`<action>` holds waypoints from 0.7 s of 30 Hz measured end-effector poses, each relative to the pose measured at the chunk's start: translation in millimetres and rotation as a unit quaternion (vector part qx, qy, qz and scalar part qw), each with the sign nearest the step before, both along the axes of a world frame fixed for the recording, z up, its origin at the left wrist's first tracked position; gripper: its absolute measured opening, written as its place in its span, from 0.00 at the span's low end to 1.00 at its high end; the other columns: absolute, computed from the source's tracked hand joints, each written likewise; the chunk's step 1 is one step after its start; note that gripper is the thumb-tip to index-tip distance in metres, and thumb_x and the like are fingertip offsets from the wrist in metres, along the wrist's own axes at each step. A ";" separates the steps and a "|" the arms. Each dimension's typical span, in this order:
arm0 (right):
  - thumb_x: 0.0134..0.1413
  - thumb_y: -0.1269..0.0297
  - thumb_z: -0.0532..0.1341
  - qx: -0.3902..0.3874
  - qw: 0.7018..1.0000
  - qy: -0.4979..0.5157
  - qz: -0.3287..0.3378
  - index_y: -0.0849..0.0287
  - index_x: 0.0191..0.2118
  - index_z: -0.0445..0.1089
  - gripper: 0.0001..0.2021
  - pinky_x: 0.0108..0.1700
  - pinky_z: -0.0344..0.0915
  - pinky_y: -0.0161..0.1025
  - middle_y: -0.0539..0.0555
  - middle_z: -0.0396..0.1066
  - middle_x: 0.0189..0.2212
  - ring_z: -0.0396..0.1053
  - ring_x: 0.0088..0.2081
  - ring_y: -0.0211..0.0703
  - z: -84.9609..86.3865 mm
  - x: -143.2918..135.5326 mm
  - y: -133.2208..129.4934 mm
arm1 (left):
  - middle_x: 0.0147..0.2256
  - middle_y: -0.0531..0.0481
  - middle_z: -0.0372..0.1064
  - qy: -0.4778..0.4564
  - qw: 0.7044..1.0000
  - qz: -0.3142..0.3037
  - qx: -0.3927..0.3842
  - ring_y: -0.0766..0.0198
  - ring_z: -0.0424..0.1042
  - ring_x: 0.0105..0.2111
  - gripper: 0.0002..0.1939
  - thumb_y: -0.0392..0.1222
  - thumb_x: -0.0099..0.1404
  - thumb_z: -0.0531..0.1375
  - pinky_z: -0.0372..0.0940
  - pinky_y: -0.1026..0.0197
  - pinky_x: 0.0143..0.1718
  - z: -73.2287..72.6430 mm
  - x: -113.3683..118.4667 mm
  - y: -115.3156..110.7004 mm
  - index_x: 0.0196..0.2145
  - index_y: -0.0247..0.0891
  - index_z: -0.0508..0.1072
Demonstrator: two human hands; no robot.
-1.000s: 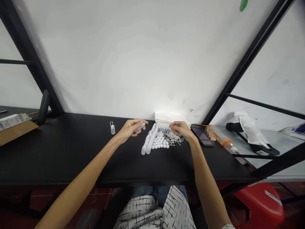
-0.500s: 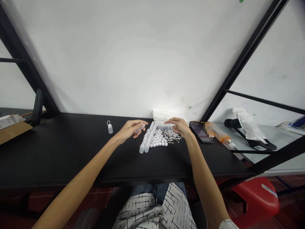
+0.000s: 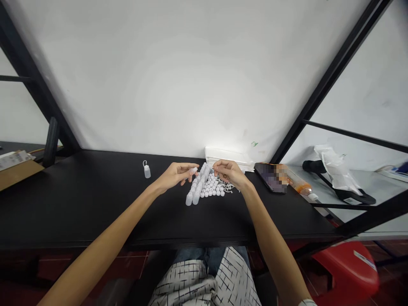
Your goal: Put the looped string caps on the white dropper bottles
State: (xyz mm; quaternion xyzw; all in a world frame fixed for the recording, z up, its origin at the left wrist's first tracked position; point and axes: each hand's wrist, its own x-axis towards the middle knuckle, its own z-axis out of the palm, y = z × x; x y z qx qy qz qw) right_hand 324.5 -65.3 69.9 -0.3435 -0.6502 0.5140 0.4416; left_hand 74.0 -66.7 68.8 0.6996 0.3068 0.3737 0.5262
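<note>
Holding a small bottle (image 3: 193, 170), the left hand (image 3: 173, 175) has its grip closed. The right hand (image 3: 230, 173) bunches its fingertips above white caps (image 3: 211, 187); its grip's contents are indeterminable.

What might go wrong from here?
The left hand, holding a small bottle, is close to the tightly packed standing bottles; a bump might topple several. The right hand is near the loose caps; a brush could scatter them. The white straps lie jumbled, so pulling one might drag others.
</note>
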 end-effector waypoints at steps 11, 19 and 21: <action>0.54 0.58 0.65 0.009 0.999 -0.037 0.032 0.62 0.35 0.72 0.11 0.16 0.43 0.31 0.48 0.70 0.22 0.51 0.13 0.25 0.9 -17.0 -11.7 | 0.33 0.42 0.74 0.012 1.000 -0.009 0.021 0.66 0.66 0.28 0.29 0.50 0.62 0.63 0.57 0.66 0.22 -3.7 6.3 -2.8 0.56 0.28 0.70; 0.55 0.56 0.64 0.031 0.998 -0.059 -0.002 0.62 0.38 0.73 0.13 0.15 0.47 0.30 0.49 0.71 0.22 0.53 0.12 0.26 -0.2 -21.8 -13.3 | 0.33 0.44 0.71 0.004 0.999 -0.029 0.014 0.66 0.65 0.28 0.26 0.49 0.62 0.62 0.56 0.67 0.20 -5.8 9.3 -4.0 0.53 0.29 0.72; 0.54 0.55 0.64 0.045 0.997 -0.065 -0.012 0.62 0.37 0.73 0.13 0.16 0.49 0.30 0.50 0.72 0.24 0.55 0.13 0.26 -0.6 -23.2 -14.2 | 0.34 0.44 0.71 0.005 0.999 -0.028 0.013 0.67 0.65 0.28 0.25 0.49 0.63 0.62 0.55 0.67 0.21 -7.3 9.2 -3.1 0.52 0.29 0.72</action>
